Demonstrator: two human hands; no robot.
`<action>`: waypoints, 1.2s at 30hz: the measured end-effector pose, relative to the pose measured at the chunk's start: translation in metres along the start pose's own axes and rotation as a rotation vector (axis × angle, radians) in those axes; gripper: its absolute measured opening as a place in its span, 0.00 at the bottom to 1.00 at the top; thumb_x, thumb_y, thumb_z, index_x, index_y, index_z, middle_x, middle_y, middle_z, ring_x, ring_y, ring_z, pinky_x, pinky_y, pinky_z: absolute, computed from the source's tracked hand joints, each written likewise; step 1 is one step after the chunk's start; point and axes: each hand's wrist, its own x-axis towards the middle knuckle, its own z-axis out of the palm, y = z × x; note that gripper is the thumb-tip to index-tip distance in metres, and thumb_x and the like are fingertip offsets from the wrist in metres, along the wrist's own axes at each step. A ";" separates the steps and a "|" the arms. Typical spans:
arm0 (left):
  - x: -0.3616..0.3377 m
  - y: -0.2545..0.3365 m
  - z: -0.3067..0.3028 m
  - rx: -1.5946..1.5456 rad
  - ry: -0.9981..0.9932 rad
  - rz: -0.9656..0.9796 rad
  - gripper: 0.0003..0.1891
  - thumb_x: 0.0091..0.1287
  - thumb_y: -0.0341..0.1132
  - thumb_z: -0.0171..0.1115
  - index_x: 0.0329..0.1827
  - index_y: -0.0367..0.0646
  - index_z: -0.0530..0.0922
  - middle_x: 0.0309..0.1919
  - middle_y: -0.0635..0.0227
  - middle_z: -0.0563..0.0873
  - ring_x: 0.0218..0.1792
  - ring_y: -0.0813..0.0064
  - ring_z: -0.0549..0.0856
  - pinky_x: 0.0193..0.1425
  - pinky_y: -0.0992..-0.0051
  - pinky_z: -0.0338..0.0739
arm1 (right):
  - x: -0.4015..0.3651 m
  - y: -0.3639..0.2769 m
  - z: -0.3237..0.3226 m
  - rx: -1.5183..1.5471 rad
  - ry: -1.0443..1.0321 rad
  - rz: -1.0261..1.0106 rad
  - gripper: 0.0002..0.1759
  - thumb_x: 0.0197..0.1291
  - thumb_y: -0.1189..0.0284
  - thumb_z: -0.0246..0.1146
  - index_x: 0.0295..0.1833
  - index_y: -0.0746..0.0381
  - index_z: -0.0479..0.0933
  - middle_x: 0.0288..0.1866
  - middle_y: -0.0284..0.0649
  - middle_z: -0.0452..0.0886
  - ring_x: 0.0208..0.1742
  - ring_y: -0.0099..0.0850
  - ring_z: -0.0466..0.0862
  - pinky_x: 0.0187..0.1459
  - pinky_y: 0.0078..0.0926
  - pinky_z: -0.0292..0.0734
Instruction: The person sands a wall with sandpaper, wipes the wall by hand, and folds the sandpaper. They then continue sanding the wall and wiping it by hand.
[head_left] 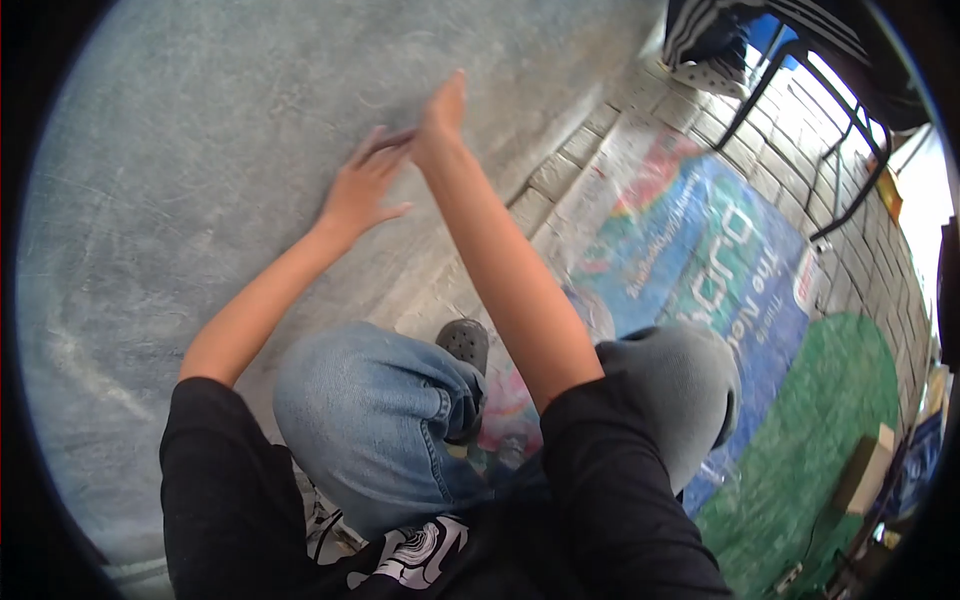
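Observation:
Both hands are over a smooth grey concrete-like surface (200, 130) that fills the upper left. My left hand (366, 190) has its fingers spread, with the thumb pointing right, and lies on or just above the surface. Next to it on the right, my right hand (440, 122) is turned edge-on, and its fingers are partly hidden and slightly blurred. A thin dark shape (394, 140) shows between the two hands; whether it is an object or a shadow I cannot tell.
A printed banner (690, 260) and a green mat (810, 400) lie on brick paving at the right. A cardboard box (865, 470) sits at the lower right. Another person's shoe (710, 78) and a dark-framed chair (750, 110) are at the upper right.

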 end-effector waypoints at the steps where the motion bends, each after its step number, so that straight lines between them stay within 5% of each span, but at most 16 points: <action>1: -0.018 -0.001 -0.010 -0.043 0.025 -0.036 0.40 0.50 0.59 0.61 0.62 0.39 0.68 0.60 0.69 0.71 0.65 0.74 0.64 0.76 0.65 0.42 | -0.019 -0.009 0.004 -0.010 0.020 -0.004 0.36 0.68 0.52 0.37 0.66 0.73 0.56 0.69 0.57 0.59 0.69 0.49 0.59 0.68 0.40 0.52; 4: -0.070 -0.012 -0.026 -0.069 0.021 -0.123 0.38 0.51 0.56 0.63 0.62 0.43 0.68 0.61 0.70 0.71 0.65 0.73 0.65 0.76 0.64 0.45 | -0.077 -0.030 0.021 -0.122 -0.014 0.078 0.35 0.68 0.53 0.36 0.68 0.73 0.53 0.71 0.58 0.52 0.73 0.48 0.51 0.71 0.39 0.45; 8: -0.127 -0.021 -0.059 0.108 -0.060 -0.290 0.42 0.56 0.58 0.57 0.72 0.52 0.55 0.68 0.76 0.62 0.68 0.78 0.61 0.75 0.61 0.45 | -0.126 -0.048 0.043 -0.460 -0.163 -0.415 0.35 0.68 0.56 0.38 0.68 0.76 0.50 0.72 0.59 0.47 0.75 0.47 0.45 0.72 0.38 0.40; 12: -0.185 -0.045 -0.082 0.250 0.231 -0.480 0.39 0.62 0.59 0.52 0.74 0.60 0.48 0.73 0.79 0.53 0.71 0.78 0.56 0.72 0.50 0.42 | -0.173 -0.071 0.061 -0.393 -0.260 -0.548 0.34 0.68 0.59 0.40 0.68 0.77 0.47 0.73 0.60 0.44 0.75 0.48 0.43 0.72 0.39 0.40; 24: -0.307 -0.151 -0.203 0.581 0.560 -0.815 0.29 0.70 0.58 0.36 0.72 0.59 0.55 0.73 0.74 0.53 0.73 0.73 0.52 0.70 0.44 0.44 | -0.249 -0.070 0.058 -0.414 -0.658 -0.530 0.32 0.68 0.60 0.41 0.66 0.75 0.55 0.71 0.62 0.47 0.74 0.51 0.46 0.71 0.39 0.45; 26: -0.318 -0.169 -0.213 0.526 0.732 -1.090 0.32 0.69 0.61 0.34 0.72 0.54 0.55 0.73 0.69 0.53 0.73 0.70 0.49 0.70 0.45 0.42 | -0.252 -0.066 0.056 -0.439 -0.693 -0.535 0.31 0.68 0.59 0.41 0.66 0.75 0.57 0.71 0.62 0.49 0.73 0.51 0.48 0.71 0.39 0.46; 30: -0.360 -0.215 -0.231 0.495 0.790 -1.335 0.36 0.67 0.64 0.33 0.72 0.50 0.54 0.73 0.68 0.53 0.74 0.70 0.47 0.69 0.44 0.41 | -0.252 -0.061 0.055 -0.513 -0.764 -0.602 0.31 0.68 0.56 0.43 0.66 0.71 0.59 0.70 0.61 0.52 0.73 0.51 0.49 0.70 0.38 0.47; 36: -0.361 -0.227 -0.253 0.575 0.940 -1.300 0.37 0.65 0.65 0.35 0.71 0.50 0.56 0.72 0.68 0.53 0.74 0.69 0.45 0.67 0.39 0.37 | -0.240 -0.071 0.059 -0.479 -0.995 -0.705 0.30 0.69 0.58 0.42 0.67 0.69 0.58 0.71 0.55 0.54 0.74 0.47 0.49 0.70 0.35 0.47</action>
